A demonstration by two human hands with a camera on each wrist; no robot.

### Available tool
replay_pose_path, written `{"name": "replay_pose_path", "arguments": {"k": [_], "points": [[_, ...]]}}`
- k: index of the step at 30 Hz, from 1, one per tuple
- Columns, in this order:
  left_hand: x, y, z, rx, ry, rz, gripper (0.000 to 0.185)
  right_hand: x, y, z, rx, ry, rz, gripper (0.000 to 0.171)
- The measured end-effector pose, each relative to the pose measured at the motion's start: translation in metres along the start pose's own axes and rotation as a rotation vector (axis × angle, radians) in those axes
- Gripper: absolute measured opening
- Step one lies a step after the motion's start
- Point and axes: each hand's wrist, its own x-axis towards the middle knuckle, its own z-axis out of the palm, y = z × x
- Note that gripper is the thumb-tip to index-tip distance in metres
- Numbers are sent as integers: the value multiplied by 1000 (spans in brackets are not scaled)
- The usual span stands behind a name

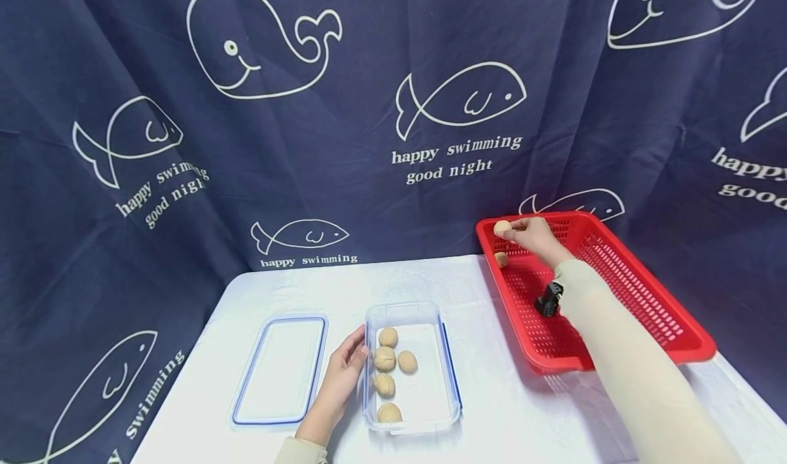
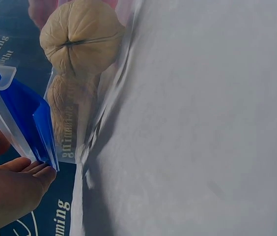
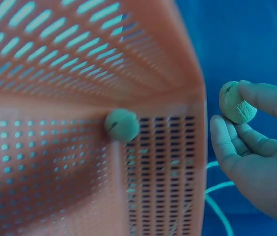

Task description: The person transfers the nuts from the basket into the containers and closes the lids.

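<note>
My right hand point(image 1: 536, 237) pinches a walnut point(image 3: 237, 103) between thumb and fingers, at the far left corner of the red basket point(image 1: 512, 307). Another walnut point(image 3: 122, 125) lies in that basket's corner, below the hand in the head view. My left hand point(image 1: 341, 372) grips the left side of a clear plastic container point(image 1: 430, 426). Close up in the left wrist view, its fingers point(image 2: 44, 173) lie against the blue-edged clip flap point(image 2: 30, 118). Several walnuts point(image 1: 384, 359) sit in the container, mostly along its left wall.
A clear lid with a blue seal point(image 1: 279, 372) lies flat on the white-covered table point(image 1: 258, 293), left of the container. Behind the table hangs a dark blue curtain point(image 1: 369, 177) with white fish drawings. The basket stands at the table's right side, near the curtain.
</note>
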Motion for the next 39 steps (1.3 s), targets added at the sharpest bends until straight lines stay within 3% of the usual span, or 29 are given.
{"name": "replay_pose_path", "arguments": {"k": [8, 23, 39], "points": [[0, 0, 1, 14, 9, 6, 49, -10, -23, 4, -11, 1, -87, 45], [-1, 0, 1, 12, 16, 6, 49, -45, -58, 17, 46, -53, -136, 44], [-1, 3, 2, 27, 26, -13, 49, -86, -81, 54, 111, -115, -291, 34]]}}
